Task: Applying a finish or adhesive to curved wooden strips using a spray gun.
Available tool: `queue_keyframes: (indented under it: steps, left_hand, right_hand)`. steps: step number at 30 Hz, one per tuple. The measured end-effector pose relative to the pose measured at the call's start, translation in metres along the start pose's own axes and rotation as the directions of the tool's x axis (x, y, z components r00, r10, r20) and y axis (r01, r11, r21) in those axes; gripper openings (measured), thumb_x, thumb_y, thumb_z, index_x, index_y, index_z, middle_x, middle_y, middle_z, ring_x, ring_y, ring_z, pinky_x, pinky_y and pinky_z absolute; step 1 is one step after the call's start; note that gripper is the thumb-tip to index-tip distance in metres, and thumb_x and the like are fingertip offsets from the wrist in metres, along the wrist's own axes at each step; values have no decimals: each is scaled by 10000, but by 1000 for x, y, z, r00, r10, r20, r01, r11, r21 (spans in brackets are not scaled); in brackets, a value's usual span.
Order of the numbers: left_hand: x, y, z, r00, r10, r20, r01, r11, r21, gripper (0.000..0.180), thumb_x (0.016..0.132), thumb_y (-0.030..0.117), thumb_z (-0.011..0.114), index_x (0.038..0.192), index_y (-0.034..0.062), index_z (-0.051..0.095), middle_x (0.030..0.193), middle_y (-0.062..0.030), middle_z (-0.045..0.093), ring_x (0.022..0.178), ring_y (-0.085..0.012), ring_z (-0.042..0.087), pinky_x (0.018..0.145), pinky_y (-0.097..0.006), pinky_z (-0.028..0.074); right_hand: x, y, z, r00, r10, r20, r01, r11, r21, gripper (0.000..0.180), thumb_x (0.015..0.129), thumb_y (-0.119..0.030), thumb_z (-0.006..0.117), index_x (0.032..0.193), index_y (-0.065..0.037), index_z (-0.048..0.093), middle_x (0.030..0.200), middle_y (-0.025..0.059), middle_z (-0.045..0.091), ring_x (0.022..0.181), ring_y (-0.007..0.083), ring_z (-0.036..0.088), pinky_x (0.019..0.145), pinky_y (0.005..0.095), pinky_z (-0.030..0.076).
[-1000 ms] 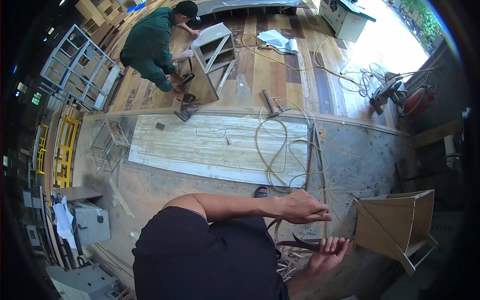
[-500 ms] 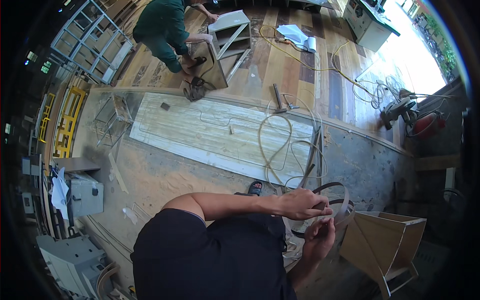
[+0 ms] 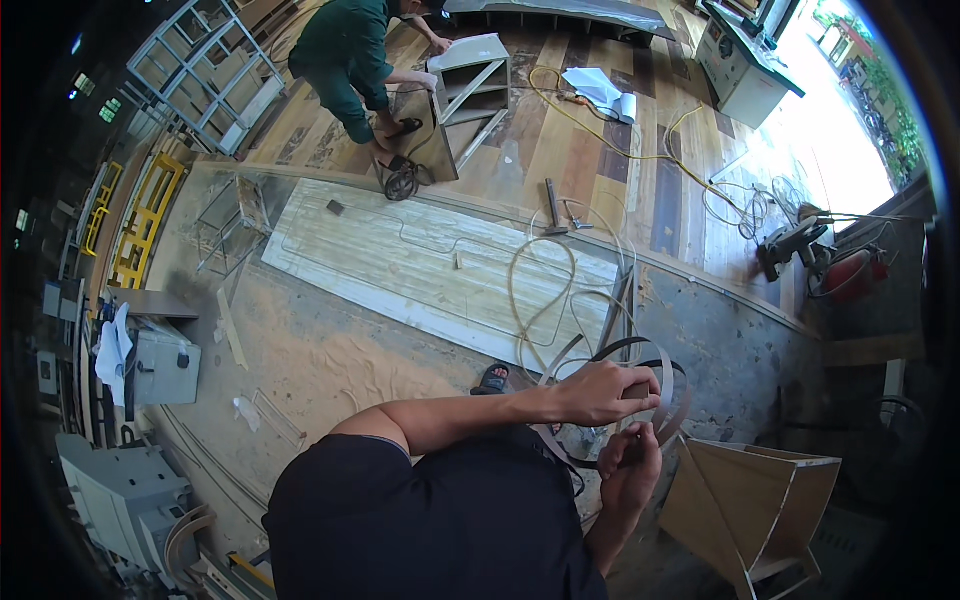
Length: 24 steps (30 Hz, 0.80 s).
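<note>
Loops of a thin, flexible brown-and-grey strip (image 3: 667, 385), looking like edge banding, hang around and between my hands. My left hand (image 3: 605, 392) reaches across from the left, its fingers closed on the upper part of the strip. Just below it, my right hand (image 3: 632, 465) is raised, with its bent fingers and thumb pinching the strip's lower side. Some lower loops pass behind my wrists and are partly hidden. Close by on the right stands a small brown wooden cabinet carcass (image 3: 735, 500).
A long pale panel (image 3: 400, 255) lies ahead, with a tan hose (image 3: 572, 270) looped over its right end. Beyond it are a hammer (image 3: 552, 205) and another person (image 3: 345, 60) bending over a cabinet (image 3: 470, 100). Sawdust (image 3: 350, 370) covers the floor at left.
The strip's loops have spread wider around my hands, with a length now showing left of them. My hands stay close together and have shifted slightly. The view has tilted a little.
</note>
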<state>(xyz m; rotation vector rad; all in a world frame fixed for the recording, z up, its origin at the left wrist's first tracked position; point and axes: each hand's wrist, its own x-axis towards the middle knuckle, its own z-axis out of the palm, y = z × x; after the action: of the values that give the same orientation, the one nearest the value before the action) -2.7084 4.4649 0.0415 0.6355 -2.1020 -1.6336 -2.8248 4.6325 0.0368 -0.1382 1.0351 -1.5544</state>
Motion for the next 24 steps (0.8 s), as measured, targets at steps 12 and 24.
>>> queue_keyframes:
  steps: [12, 24]
  left_hand:
    - [4, 19, 71, 908, -193, 371, 232, 971, -64, 537, 1099, 516, 657, 1257, 9, 736, 977, -164, 783, 976, -211, 774, 830, -360, 572]
    - [-1, 5, 54, 911, -405, -73, 368, 882, -295, 241, 1062, 227, 726, 1036, 7, 821, 698, 73, 614, 549, 0, 398, 497, -237, 255]
  right_hand:
    - [-28, -9, -67, 1000, 14, 2, -13, 992, -125, 369, 1126, -368, 609, 1142, -1, 583, 657, 109, 649, 489, 152, 554, 428, 276, 387]
    - [-7, -5, -88, 903, 335, 268, -120, 797, -592, 535, 1027, -520, 747, 1007, 14, 745, 844, 85, 753, 775, 174, 727, 731, 330, 558]
